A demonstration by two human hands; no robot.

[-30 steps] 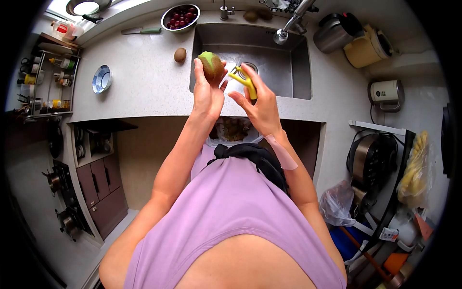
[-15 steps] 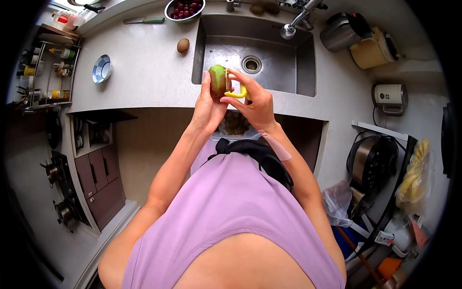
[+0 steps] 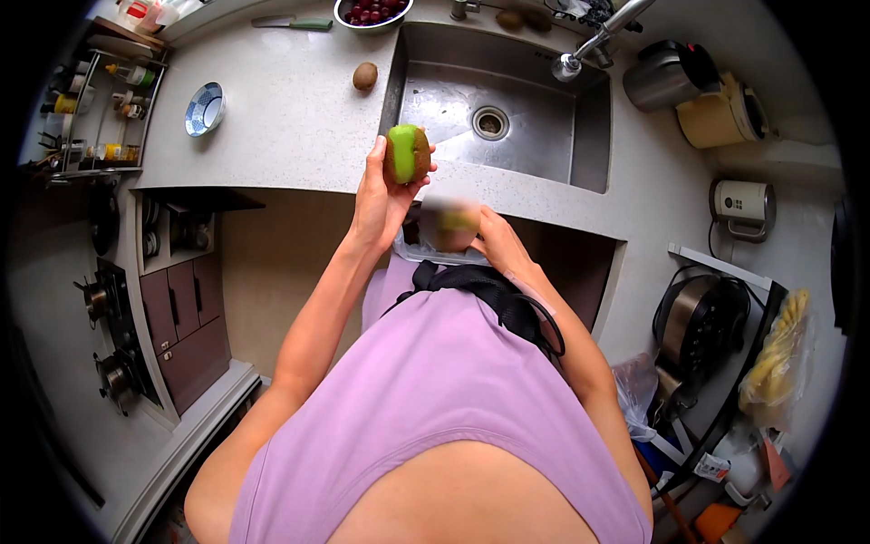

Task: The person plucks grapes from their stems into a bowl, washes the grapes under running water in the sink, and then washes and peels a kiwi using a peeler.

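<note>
A partly peeled kiwi (image 3: 407,154), with a wide green strip bare of skin, is held upright in my left hand (image 3: 381,204) near the front left corner of the sink. My right hand (image 3: 494,238) is lower, at the counter's front edge, over a lined waste bin (image 3: 426,254). Its fingers are partly hidden by a blurred patch that has some yellow in it. The yellow peeler cannot be made out clearly there. Another brown kiwi (image 3: 365,76) lies on the counter (image 3: 272,109) left of the sink.
Behind are a bowl of dark red cherries (image 3: 372,25) and a green-handled knife (image 3: 294,24). A blue-and-white bowl (image 3: 205,110) stands to the left. The steel sink (image 3: 535,136) has a faucet (image 3: 568,65) above it. Kettles and jugs line the right side.
My right hand has moved away from the kiwi, down toward the bin. More green flesh shows on the kiwi in my left hand. The view has shifted slightly.
</note>
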